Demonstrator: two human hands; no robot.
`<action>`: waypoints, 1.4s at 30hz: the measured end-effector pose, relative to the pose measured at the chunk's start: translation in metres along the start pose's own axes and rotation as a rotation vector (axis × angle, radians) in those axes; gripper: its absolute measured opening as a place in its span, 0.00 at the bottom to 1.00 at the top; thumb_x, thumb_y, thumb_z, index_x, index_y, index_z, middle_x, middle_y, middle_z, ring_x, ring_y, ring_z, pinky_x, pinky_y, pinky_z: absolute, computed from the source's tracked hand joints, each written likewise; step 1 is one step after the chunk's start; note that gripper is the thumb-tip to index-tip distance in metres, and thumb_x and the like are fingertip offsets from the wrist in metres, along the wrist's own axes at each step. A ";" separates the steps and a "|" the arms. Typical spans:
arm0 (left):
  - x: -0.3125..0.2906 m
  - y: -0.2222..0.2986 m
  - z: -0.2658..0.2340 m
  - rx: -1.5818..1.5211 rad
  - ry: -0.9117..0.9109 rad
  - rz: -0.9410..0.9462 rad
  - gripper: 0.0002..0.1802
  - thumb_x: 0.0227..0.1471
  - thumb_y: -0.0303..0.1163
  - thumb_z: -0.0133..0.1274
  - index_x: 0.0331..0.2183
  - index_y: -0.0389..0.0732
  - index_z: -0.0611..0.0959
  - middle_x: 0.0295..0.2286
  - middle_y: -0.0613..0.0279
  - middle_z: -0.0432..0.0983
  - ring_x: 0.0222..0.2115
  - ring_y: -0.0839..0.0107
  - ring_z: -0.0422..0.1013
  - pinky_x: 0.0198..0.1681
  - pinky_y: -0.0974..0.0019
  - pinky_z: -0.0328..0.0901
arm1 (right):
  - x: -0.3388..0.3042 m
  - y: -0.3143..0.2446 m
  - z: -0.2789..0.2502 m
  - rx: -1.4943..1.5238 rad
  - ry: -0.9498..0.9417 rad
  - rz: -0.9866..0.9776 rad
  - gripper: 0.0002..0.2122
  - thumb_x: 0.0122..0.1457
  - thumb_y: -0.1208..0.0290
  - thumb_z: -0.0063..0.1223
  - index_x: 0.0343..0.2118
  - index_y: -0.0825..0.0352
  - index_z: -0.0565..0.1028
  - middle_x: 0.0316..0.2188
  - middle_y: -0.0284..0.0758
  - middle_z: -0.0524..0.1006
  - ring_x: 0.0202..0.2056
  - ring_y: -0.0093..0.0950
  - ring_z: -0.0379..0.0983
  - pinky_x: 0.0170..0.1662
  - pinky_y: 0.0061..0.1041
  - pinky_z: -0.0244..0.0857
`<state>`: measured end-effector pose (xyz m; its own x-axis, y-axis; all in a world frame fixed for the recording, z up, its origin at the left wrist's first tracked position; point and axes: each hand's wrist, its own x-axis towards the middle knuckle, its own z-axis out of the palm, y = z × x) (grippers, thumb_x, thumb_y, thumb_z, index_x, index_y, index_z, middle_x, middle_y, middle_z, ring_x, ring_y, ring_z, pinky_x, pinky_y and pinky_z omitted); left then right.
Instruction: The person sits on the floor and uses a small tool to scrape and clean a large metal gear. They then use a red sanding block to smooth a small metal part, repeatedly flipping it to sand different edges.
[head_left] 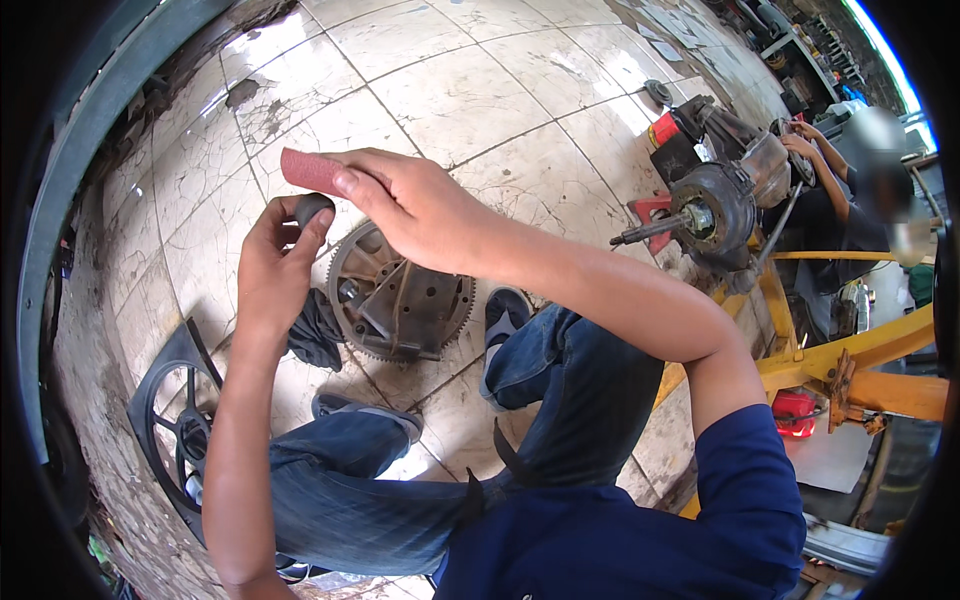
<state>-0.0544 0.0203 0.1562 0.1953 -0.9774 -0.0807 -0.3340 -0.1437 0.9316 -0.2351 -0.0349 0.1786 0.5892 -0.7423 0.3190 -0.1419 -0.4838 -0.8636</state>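
Left hand (272, 262) has its grip clamped on a small dark cylindrical part (311, 209), looks like a short metal piece with a rounded end, dull grey-black, pinched between thumb and fingers. It sits a bit left of centre in the view, roughly 10 o'clock from the middle. Right hand (415, 205) is at 2 o'clock of that part, grip pinched shut on a strip of reddish-brown sandpaper (312, 171), which is flat, matte and sticks out past the fingertips, just above the part. Can't tell if the paper actually touches the metal.

Straight below the hands, on the cracked tile floor (470, 95), lies one toothed flywheel (400, 297), rusty-grey with a ring of teeth round the rim. One dark rag (316, 331) is bunched up touching it at its 9 o'clock. One black spoked wheel (175, 420) lies at 8 o'clock of the view.

Two sandals are visible, one per foot. Over at 2 o'clock another person (850, 190) works on an engine assembly (715, 205) beside a yellow frame (850, 355).
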 end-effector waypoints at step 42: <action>-0.004 -0.010 0.012 -0.050 0.127 0.334 0.16 0.51 0.26 0.54 0.43 0.32 0.74 0.37 0.50 0.77 0.40 0.63 0.75 0.45 0.62 0.68 | -0.008 -0.009 0.021 -0.715 0.001 -0.495 0.18 0.62 0.65 0.47 0.52 0.68 0.71 0.52 0.39 0.73 0.56 0.35 0.67 0.59 0.37 0.59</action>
<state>-0.0632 0.0242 0.1425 0.1971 -0.9416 0.2731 -0.3534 0.1916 0.9156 -0.2221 -0.0154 0.1756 0.7145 -0.3697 0.5940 -0.3351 -0.9261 -0.1734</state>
